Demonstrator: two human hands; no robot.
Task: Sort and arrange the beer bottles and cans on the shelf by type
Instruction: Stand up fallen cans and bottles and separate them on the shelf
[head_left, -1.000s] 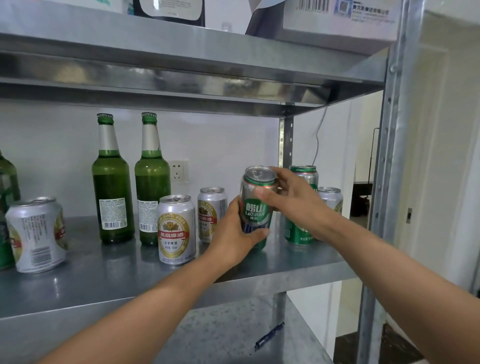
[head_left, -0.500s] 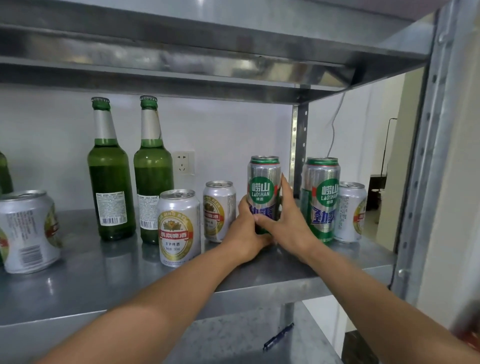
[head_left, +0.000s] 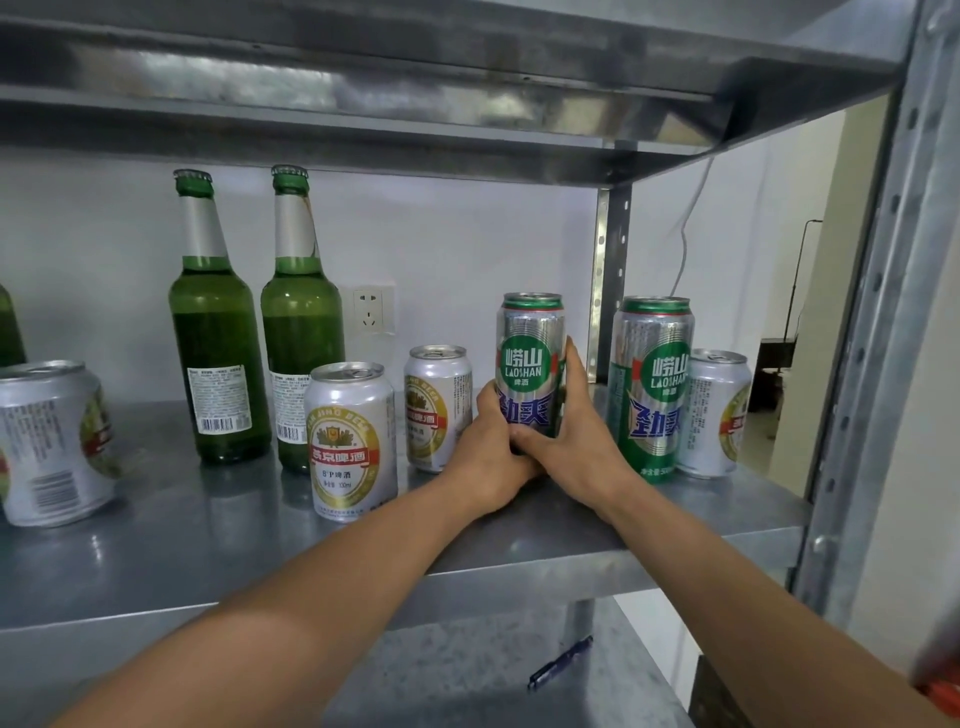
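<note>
The tall Laoshan beer can (head_left: 531, 364) stands upright on the metal shelf (head_left: 208, 530), toward its right end. My left grip (head_left: 488, 457) and my right grip (head_left: 571, 447) clasp its lower half from either side, the right fingers running up its flank. At its 3 o'clock stands a second Laoshan can (head_left: 652, 384), with a short silver can (head_left: 714, 415) just beyond. At 9 o'clock sit a rear Yanjing can (head_left: 436, 408) and a front Yanjing can (head_left: 350, 441). At 10 o'clock stand two green beer bottles (head_left: 218, 332).
</note>
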